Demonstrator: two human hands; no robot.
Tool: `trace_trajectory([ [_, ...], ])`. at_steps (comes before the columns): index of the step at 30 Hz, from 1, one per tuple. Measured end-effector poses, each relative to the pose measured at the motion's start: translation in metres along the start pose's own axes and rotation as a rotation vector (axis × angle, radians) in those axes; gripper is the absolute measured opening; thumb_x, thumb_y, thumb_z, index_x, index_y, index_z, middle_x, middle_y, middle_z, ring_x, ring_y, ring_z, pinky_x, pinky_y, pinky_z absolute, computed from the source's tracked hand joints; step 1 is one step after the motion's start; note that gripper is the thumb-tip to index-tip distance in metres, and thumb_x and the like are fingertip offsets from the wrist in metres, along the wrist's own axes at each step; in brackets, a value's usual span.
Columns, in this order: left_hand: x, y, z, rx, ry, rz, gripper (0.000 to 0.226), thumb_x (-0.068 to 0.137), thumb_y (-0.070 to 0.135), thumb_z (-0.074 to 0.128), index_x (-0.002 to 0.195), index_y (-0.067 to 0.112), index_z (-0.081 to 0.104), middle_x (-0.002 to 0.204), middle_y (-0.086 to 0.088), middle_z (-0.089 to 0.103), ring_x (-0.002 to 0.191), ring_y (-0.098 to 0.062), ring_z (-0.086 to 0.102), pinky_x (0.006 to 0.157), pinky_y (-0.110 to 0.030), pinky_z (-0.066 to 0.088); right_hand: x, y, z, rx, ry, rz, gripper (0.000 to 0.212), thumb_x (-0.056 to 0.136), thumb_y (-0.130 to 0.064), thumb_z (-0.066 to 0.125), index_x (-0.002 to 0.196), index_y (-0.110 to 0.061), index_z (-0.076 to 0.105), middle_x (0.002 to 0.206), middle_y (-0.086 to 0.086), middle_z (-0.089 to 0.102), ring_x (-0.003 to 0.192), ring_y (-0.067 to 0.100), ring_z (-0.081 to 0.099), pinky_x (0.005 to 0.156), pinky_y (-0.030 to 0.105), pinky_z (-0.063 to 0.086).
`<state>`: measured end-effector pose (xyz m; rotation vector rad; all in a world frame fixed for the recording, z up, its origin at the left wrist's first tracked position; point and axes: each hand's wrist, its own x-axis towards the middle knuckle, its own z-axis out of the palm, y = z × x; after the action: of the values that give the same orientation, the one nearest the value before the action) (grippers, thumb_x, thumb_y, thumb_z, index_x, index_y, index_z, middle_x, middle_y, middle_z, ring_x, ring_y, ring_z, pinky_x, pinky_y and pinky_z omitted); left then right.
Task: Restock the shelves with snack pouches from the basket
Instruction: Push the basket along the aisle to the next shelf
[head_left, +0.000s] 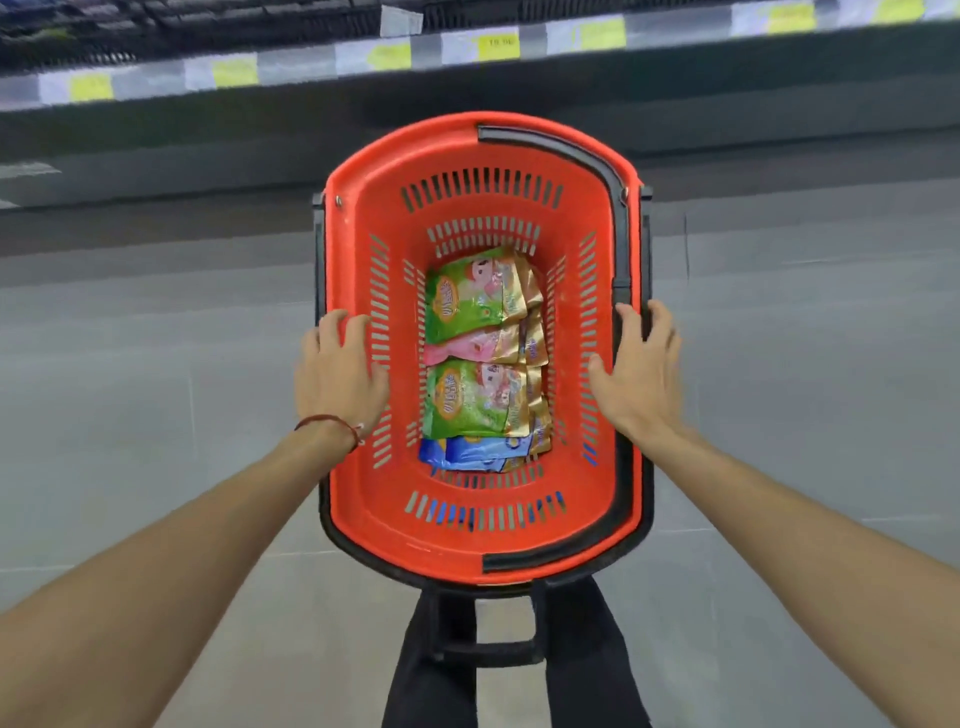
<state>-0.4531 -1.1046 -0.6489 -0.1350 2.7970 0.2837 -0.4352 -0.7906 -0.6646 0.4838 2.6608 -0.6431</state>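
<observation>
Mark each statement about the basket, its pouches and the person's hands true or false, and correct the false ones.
1. The basket is red. True.
2. It holds only blue pouches. False: green pouches, a pink pouch and a blue pouch lie inside.
3. The left hand is on the basket's left rim. True.
4. The right hand holds a pouch. False: it is at the right rim, holding no pouch.
5. The shelf edge bears yellow labels. True.

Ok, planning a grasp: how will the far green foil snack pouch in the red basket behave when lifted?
Likely light and floppy: the far green foil snack pouch looks flat and creased. Its glossy film may slip when pinched.
</observation>
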Motion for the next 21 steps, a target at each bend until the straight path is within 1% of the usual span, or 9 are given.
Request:
trace_trajectory([
  [2, 0.015, -0.012, 0.017, 0.015, -0.007, -0.04, 0.063, 0.08, 0.026, 0.061, 0.138, 0.015, 0.039, 0.15, -0.014, 0.027, 0.13, -0.039, 0.034, 0.102, -0.05, 0.04, 0.011, 0.003, 0.015, -0.023, 0.033, 0.01, 0.077, 0.09, -0.025, 0.064, 0.156, -0.02, 0.025, 0.162, 0.019, 0.012, 0.141, 0.044, 0.028, 0.109, 0.054, 0.038],
  [5, 0.027, -0.025, 0.04, 0.033, 0.031, -0.037, 0.078, 0.078, 0.029, 0.062, 0.147, 0.017, 0.027, 0.157, -0.018, 0.011, 0.134, -0.043, 0.022, 0.11, -0.052, 0.029, 0.023, 0.008, 0.03, -0.014, 0.098, 0.047, 0.089, 0.087, -0.022, 0.067, 0.158, -0.031, 0.014, 0.165, 0.02, 0.008, 0.138, 0.049, 0.036, 0.104, 0.056, 0.043],
  [7, 0.031, -0.03, 0.049, -0.024, 0.062, -0.069, 0.088, 0.078, 0.027, 0.063, 0.152, 0.022, 0.016, 0.159, -0.017, 0.003, 0.137, -0.042, 0.02, 0.111, -0.052, 0.029, 0.025, 0.009, 0.035, -0.022, 0.135, 0.071, 0.091, 0.085, -0.02, 0.067, 0.158, -0.035, 0.013, 0.161, 0.018, 0.018, 0.13, 0.047, 0.047, 0.095, 0.055, 0.048],
  [8, 0.032, -0.031, 0.052, -0.074, 0.064, -0.1, 0.091, 0.078, 0.025, 0.063, 0.153, 0.026, 0.011, 0.159, -0.017, 0.001, 0.138, -0.041, 0.022, 0.11, -0.053, 0.033, 0.025, 0.009, 0.037, -0.038, 0.158, 0.066, 0.091, 0.085, -0.02, 0.066, 0.158, -0.036, 0.014, 0.157, 0.017, 0.025, 0.123, 0.046, 0.052, 0.087, 0.052, 0.05],
  [10, 0.033, -0.033, 0.054, -0.135, 0.036, -0.134, 0.093, 0.08, 0.023, 0.062, 0.153, 0.033, 0.005, 0.159, -0.016, 0.003, 0.136, -0.041, 0.03, 0.1, -0.055, 0.044, 0.025, 0.01, 0.039, -0.071, 0.191, 0.045, 0.09, 0.085, -0.022, 0.065, 0.158, -0.036, 0.015, 0.144, 0.015, 0.037, 0.106, 0.042, 0.058, 0.072, 0.044, 0.046],
  [14, 0.035, -0.031, 0.049, -0.132, -0.004, -0.163, 0.094, 0.083, 0.025, 0.063, 0.15, 0.045, 0.0, 0.152, -0.015, 0.018, 0.117, -0.043, 0.051, 0.081, -0.058, 0.052, 0.028, 0.009, 0.041, -0.097, 0.192, 0.071, 0.092, 0.084, -0.025, 0.066, 0.158, -0.039, 0.014, 0.13, 0.015, 0.042, 0.092, 0.04, 0.059, 0.067, 0.041, 0.042],
  [16, 0.035, -0.029, 0.046, -0.113, 0.009, -0.158, 0.094, 0.083, 0.027, 0.064, 0.151, 0.045, 0.001, 0.131, -0.016, 0.032, 0.094, -0.04, 0.059, 0.072, -0.053, 0.055, 0.028, 0.008, 0.042, -0.101, 0.194, 0.082, 0.092, 0.084, -0.025, 0.067, 0.158, -0.039, 0.015, 0.124, 0.014, 0.042, 0.086, 0.037, 0.057, 0.065, 0.039, 0.04],
  [18, 0.036, -0.03, 0.045, -0.099, 0.01, -0.163, 0.095, 0.082, 0.03, 0.065, 0.151, 0.045, 0.002, 0.113, -0.013, 0.035, 0.077, -0.036, 0.058, 0.064, -0.047, 0.055, 0.028, 0.009, 0.042, -0.107, 0.185, 0.087, 0.092, 0.084, -0.025, 0.067, 0.158, -0.039, 0.015, 0.121, 0.014, 0.042, 0.082, 0.035, 0.055, 0.064, 0.038, 0.039],
  [21, 0.038, -0.031, 0.041, -0.1, -0.022, -0.169, 0.093, 0.083, 0.031, 0.067, 0.15, 0.045, 0.004, 0.106, -0.009, 0.032, 0.072, -0.032, 0.056, 0.062, -0.042, 0.053, 0.03, 0.01, 0.039, -0.09, 0.153, 0.101, 0.092, 0.086, -0.025, 0.067, 0.158, -0.042, 0.012, 0.123, 0.014, 0.041, 0.084, 0.035, 0.056, 0.065, 0.04, 0.039],
])
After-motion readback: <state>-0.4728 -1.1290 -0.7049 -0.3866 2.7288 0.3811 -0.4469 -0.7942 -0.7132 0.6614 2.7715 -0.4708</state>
